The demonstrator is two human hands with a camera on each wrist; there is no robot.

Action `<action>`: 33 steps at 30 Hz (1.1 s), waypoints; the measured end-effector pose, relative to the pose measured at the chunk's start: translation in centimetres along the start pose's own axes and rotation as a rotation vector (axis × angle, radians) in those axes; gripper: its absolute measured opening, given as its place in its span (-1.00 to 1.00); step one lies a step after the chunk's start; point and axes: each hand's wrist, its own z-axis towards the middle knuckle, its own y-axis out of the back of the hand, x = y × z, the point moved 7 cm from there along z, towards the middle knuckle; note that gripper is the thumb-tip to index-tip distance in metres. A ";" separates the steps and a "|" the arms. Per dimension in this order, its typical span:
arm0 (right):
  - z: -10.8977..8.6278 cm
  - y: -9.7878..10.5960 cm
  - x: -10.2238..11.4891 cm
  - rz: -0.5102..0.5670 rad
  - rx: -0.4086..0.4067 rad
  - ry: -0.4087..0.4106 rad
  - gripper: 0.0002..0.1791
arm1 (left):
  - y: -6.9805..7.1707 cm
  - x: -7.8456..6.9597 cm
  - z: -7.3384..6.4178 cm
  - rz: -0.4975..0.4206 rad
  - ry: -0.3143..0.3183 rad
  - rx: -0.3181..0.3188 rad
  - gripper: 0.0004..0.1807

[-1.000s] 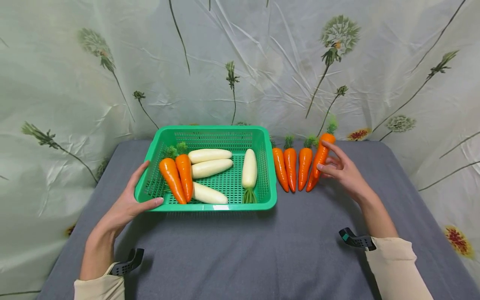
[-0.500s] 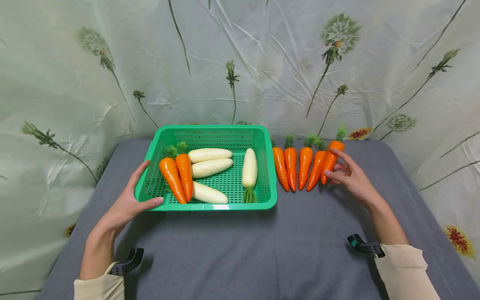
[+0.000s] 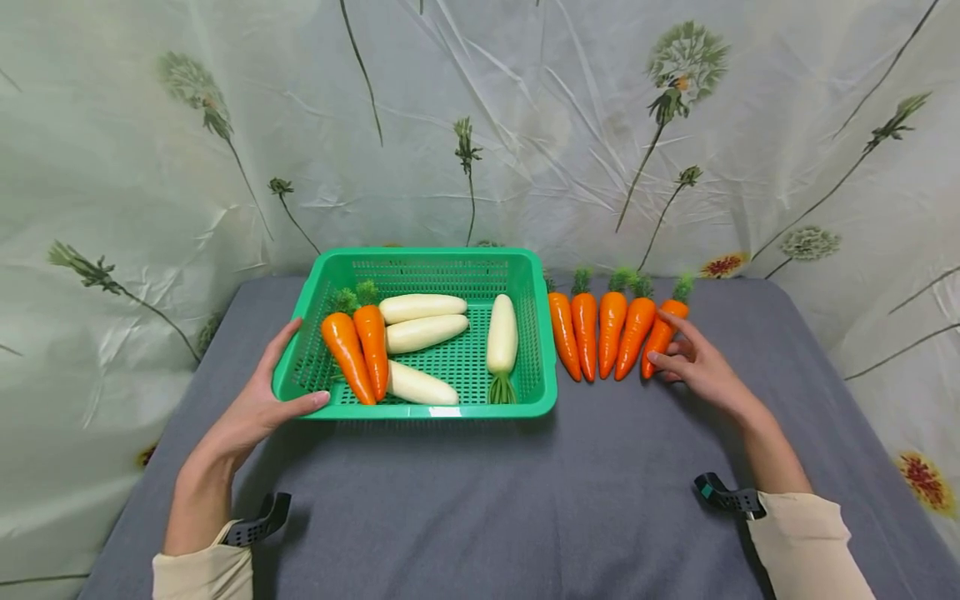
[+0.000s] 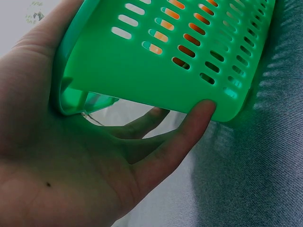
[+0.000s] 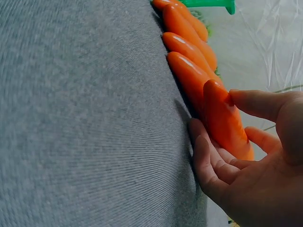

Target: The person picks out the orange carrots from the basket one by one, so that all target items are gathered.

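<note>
My left hand [image 3: 258, 404] grips the left end of a green perforated basket [image 3: 442, 412], thumb over the front rim; in the left wrist view its fingers press the basket's outer wall [image 4: 128, 71]. Inside lie two carrots [image 3: 347, 357] on the left, with several white radishes [image 3: 426, 333] beside them. My right hand [image 3: 697, 362] pinches the rightmost carrot [image 3: 662, 337] between thumb and fingers. In the right wrist view this carrot [image 5: 222, 118] is low over the cloth, close to the neighbouring carrot [image 5: 187, 78]; whether it rests fully cannot be told.
Several carrots [image 3: 612, 325] stand side by side in a row right of the basket, green tops toward the back. A grey cloth [image 3: 480, 500] covers the table. Behind it hangs a pale curtain [image 3: 375, 192] printed with dandelions.
My right hand has moved right with its carrot, uncovering another carrot in the row, then lowered it at the row's right end. The left hand and basket stay put.
</note>
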 end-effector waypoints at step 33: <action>0.1 0.0 -0.5 -0.072 -0.051 0.004 -0.05 | 0.0 0.0 -0.1 -0.005 0.008 -0.009 0.18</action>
